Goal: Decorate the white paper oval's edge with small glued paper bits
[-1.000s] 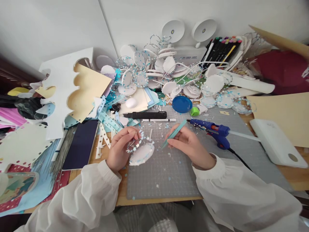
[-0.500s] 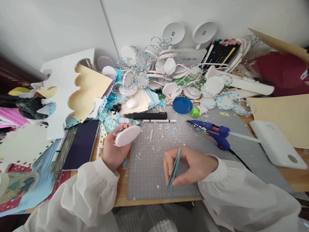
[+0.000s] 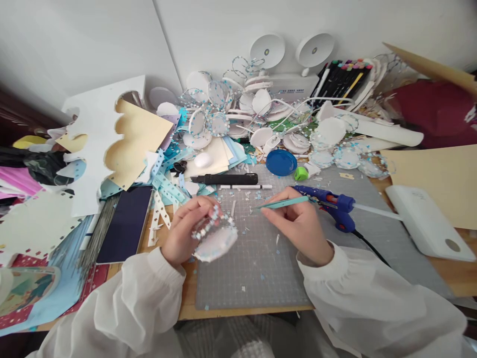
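My left hand is closed on a white foam disc with a wire ring dotted with small pale-blue and white pieces along its edge. The disc is tilted, and the ring loops up toward my fingers. In my right hand are teal tweezers, held nearly level with their tips pointing left toward the disc, a gap apart from it. Whether anything is between the tips is too small to tell. Beneath both hands lies a grey cutting mat strewn with tiny scraps.
A blue glue gun lies right of my right hand, its cord running to the right. A black craft knife, a white pen, a blue lid and a green sharpener lie ahead. Decorated foam discs pile up behind.
My left hand has turned the disc over, so its decorated ring shows. My right hand has moved up and forward, and the tweezers have swung from upright to nearly level.
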A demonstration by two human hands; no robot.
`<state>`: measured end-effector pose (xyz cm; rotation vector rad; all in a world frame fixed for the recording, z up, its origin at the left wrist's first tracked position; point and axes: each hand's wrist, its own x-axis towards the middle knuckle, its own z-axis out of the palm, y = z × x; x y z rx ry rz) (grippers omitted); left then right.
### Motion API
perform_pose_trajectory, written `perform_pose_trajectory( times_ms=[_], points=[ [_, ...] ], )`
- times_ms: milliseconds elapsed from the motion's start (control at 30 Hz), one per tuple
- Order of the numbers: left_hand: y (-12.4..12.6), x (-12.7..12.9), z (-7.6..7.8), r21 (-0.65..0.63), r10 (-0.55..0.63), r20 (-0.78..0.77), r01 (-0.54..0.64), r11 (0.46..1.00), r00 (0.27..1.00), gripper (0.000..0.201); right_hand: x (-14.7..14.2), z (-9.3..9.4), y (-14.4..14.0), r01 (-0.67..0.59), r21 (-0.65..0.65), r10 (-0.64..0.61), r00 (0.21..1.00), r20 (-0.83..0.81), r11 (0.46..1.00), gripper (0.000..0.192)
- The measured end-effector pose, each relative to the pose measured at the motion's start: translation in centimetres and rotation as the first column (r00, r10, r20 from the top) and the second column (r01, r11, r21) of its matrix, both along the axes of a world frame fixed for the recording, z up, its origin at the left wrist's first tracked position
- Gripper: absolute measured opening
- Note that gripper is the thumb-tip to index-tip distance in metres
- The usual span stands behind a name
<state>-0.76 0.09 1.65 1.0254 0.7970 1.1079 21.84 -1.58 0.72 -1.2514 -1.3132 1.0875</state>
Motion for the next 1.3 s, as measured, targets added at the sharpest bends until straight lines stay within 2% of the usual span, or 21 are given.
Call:
perform_pose_trajectory(
  times_ms=[67, 100, 167, 233, 333, 433, 533, 633, 733, 800, 933, 1033, 1167, 1300],
  points=[
    [-0.3, 0.0, -0.1, 0.193, -0.09, -0.208, 0.131, 0.973, 0.974, 0.024, 0.0, -0.1, 0.3, 0.139, 0.051, -0.136, 0.989, -0.066, 0.989, 0.02],
    [-0.4, 0.0, -0.2, 0.269, -0.133, -0.304, 0.219, 0.938, 0.943, 0.024, 0.0, 0.0, 0.4, 0.171, 0.042, -0.164, 0.978, -0.131, 0.984, 0.02],
    [-0.6, 0.0, -0.4, 0.367, -0.201, -0.46, 0.391, 0.844, 0.865, 0.02, 0.1, 0.3, 0.6, 0.175, -0.032, -0.177, 0.944, -0.279, 0.984, 0.024],
    [-0.7, 0.1, -0.6, 0.43, -0.23, -0.551, 0.509, 0.746, 0.802, 0.016, 0.3, 0.8, 0.9, 0.118, -0.132, -0.162, 0.902, -0.4, 0.984, 0.029],
    [-0.7, 0.1, -0.7, 0.471, -0.224, -0.623, 0.587, 0.658, 0.75, 0.016, 0.6, 1.5, 1.1, 0.021, -0.219, -0.127, 0.867, -0.481, 0.975, 0.036],
    [-0.6, 0.2, -0.6, 0.49, -0.199, -0.673, 0.631, 0.601, 0.712, 0.017, 0.8, 1.8, 1.1, -0.027, -0.238, -0.102, 0.852, -0.513, 0.971, 0.037],
    [-0.6, 0.2, -0.5, 0.504, -0.213, -0.677, 0.654, 0.564, 0.705, 0.018, 0.7, 1.6, 0.9, -0.094, -0.217, -0.041, 0.837, -0.546, 0.972, 0.035],
    [-0.6, 0.1, -0.4, 0.521, -0.237, -0.65, 0.651, 0.552, 0.721, 0.018, 0.2, 1.2, 0.5, -0.147, -0.168, 0.041, 0.856, -0.515, 0.975, 0.033],
    [-0.6, 0.1, -0.2, 0.533, -0.252, -0.616, 0.63, 0.565, 0.746, 0.019, -0.3, 0.7, 0.1, -0.161, -0.068, 0.127, 0.928, -0.351, 0.985, 0.027],
    [-0.5, 0.1, -0.1, 0.529, -0.236, -0.592, 0.592, 0.608, 0.771, 0.021, -0.5, 0.4, -0.1, -0.188, 0.013, 0.185, 0.953, -0.24, 0.982, 0.023],
    [-0.7, 0.3, -0.4, 0.488, -0.126, -0.552, 0.441, 0.753, 0.825, 0.02, -1.0, 0.1, -0.4, -0.228, 0.127, 0.246, 0.957, -0.153, 0.965, 0.018],
    [-1.0, 0.8, -0.7, 0.442, -0.15, -0.483, 0.388, 0.809, 0.863, 0.02, -1.6, 0.0, -0.7, -0.218, 0.184, 0.243, 0.961, -0.129, 0.958, 0.018],
    [-1.3, 1.4, -0.7, 0.413, -0.226, -0.423, 0.409, 0.814, 0.877, 0.019, -2.1, -0.1, -0.8, -0.179, 0.217, 0.206, 0.973, -0.109, 0.96, 0.017],
    [-1.4, 1.5, -0.2, 0.383, -0.288, -0.395, 0.441, 0.812, 0.872, 0.012, -2.1, -0.2, -0.5, -0.061, 0.196, 0.085, 0.989, -0.119, 0.979, 0.017]
  ],
)
